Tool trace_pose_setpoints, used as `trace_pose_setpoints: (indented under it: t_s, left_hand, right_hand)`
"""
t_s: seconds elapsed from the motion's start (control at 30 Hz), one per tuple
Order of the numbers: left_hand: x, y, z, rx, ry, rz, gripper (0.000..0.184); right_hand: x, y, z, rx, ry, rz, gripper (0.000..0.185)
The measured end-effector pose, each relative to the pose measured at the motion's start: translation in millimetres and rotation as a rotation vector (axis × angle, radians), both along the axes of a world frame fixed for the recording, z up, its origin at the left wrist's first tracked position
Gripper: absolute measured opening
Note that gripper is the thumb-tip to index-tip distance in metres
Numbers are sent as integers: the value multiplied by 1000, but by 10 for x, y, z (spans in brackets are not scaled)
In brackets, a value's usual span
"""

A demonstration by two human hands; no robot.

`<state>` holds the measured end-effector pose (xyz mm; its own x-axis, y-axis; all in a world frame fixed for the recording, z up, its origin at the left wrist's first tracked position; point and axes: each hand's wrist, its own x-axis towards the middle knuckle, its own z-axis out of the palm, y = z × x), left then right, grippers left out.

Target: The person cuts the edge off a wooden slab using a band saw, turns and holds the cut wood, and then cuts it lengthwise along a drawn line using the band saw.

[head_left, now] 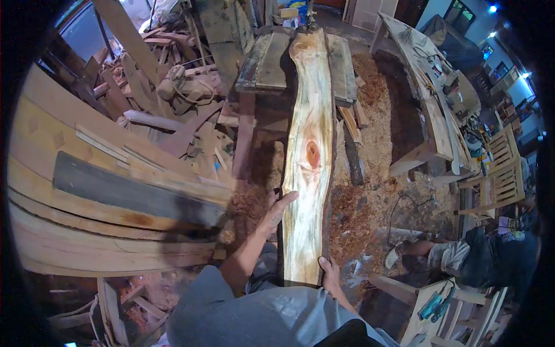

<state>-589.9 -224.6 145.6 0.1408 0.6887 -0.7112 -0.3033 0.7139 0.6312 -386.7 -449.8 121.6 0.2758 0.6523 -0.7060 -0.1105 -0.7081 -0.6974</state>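
Note:
A long live-edge wooden slab [309, 191] with a reddish knot runs from my waist forward, its far end on a wooden bench [272, 66]. On its left edge lies my left hand [280, 211], thumb on the top face and fingers curled round the side, partly hidden. My right hand [330, 274] grips the right edge near the slab's near end, its thumb on the edge and the other fingers mostly hidden below. The near end is against or close to my shirt.
Large boards [133, 191] are stacked at the left, with scrap wood [179, 87] behind them. A long workbench [428, 98] and a wooden chair [497, 173] stand at the right. Another person [457, 254] is at the lower right, near a small table [425, 312].

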Motion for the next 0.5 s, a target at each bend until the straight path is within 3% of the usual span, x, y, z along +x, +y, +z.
trace_pose_setpoints:
  t_s: [0.03, 0.1, 0.2, 0.33, 0.4, 0.47, 0.5]
  left_hand:
    - [7, 6, -94, 2, 5, 3, 144]
    - [-35, 5, -360, 82, 200, -51, 140]
    - [-40, 19, -209, 181, 58, -44, 132]
    - [-14, 10, -52, 80, 48, -2, 120]
    - [-57, 24, -117, 228, 186, -58, 90]
    - [-41, 30, -234, 179, -19, -48, 64]
    - [-42, 39, -252, 164, -61, -84, 66]
  right_hand:
    - [8, -41, -132, 5, -50, -13, 79]
    - [-64, 110, 176, 15, 36, -10, 78]
    - [-75, 117, 184, 27, 66, -18, 72]
    - [-52, 143, 250, 31, -6, 33, 70]
    - [-64, 157, 192, 29, -2, 57, 69]
    - [-31, 97, 37, -49, -117, 90, 72]
    - [-28, 99, 29, 10, -31, 97, 76]
